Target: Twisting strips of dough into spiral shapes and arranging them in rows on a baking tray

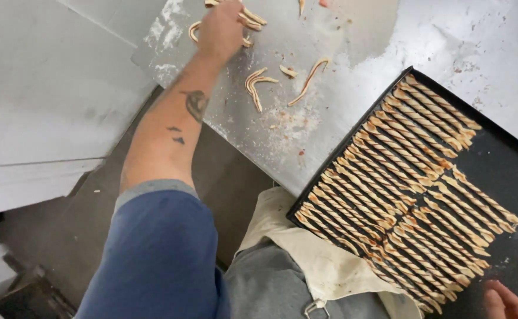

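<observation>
On the floured table, left hand (220, 26) grips dough strips (248, 18) lying lengthwise away; right hand's (507, 302) grip unclear.

No packages, labels, signs or screens are in view here.
</observation>
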